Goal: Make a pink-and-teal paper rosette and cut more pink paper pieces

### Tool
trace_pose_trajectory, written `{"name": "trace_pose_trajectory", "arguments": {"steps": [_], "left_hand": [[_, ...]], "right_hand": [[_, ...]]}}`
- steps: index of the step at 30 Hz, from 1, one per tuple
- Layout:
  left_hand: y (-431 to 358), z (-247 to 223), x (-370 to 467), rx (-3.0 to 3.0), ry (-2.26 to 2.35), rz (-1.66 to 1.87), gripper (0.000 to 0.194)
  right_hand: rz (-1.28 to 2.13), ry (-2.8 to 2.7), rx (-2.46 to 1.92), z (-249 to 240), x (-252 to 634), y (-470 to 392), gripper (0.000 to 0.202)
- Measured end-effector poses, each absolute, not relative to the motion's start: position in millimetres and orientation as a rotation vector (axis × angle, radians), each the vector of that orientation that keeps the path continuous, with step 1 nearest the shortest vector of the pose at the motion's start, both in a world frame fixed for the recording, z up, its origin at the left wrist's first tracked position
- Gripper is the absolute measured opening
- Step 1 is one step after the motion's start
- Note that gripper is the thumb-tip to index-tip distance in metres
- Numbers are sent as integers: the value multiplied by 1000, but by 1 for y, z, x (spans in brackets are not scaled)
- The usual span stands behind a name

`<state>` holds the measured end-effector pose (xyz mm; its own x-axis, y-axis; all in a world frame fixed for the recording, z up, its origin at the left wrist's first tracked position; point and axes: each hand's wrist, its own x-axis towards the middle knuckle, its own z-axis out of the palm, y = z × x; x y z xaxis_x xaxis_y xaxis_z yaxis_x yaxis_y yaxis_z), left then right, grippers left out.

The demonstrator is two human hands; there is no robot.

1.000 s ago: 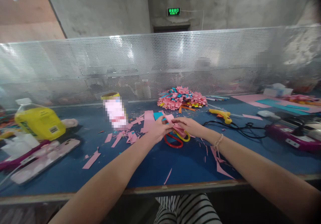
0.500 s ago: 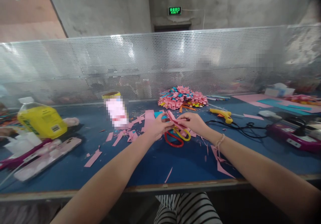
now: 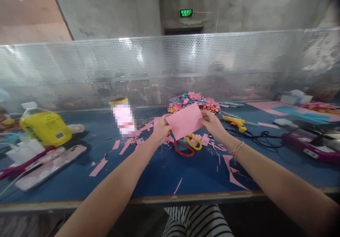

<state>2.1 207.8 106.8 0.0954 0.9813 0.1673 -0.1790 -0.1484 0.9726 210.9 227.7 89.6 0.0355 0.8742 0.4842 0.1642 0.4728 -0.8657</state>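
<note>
A flat pink paper sheet (image 3: pixel 185 121) is held up over the table, tilted. My left hand (image 3: pixel 160 128) pinches its left edge. At the right edge, my right hand (image 3: pixel 210 121) grips the same sheet between thumb and fingers. Beneath the sheet lie scissors with red handles (image 3: pixel 183 151) and a second pair with a yellow handle (image 3: pixel 196 142); their blades are hidden. Behind the sheet sits a heap of pink, blue and yellow paper flowers (image 3: pixel 195 96), partly covered by it.
Pink scraps (image 3: pixel 126 146) litter the blue table (image 3: pixel 159 180). At left are a yellow liquid bottle (image 3: pixel 46 127) and a pink phone (image 3: pixel 51 168). A lit phone screen (image 3: pixel 123 118) stands further back. A yellow glue gun (image 3: pixel 237 122) and purple power strip (image 3: pixel 312 148) lie right.
The pink paper between my hands was narrow and folded or edge-on before; now it shows as a broad flat sheet. My hands have moved slightly apart, uncovering more scraps.
</note>
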Motion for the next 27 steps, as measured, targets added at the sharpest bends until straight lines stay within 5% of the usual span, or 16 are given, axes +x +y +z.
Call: {"name": "trace_pose_trajectory", "arguments": {"steps": [12, 20, 27], "left_hand": [[208, 106, -1, 1539, 976, 1142, 54], [201, 117, -1, 1049, 898, 1148, 22], [201, 119, -7, 957, 878, 928, 21]], "right_hand": [[630, -1465, -932, 95, 215, 227, 30], [661, -1571, -871, 103, 216, 220, 26], [680, -1592, -822, 101, 210, 215, 23]]}}
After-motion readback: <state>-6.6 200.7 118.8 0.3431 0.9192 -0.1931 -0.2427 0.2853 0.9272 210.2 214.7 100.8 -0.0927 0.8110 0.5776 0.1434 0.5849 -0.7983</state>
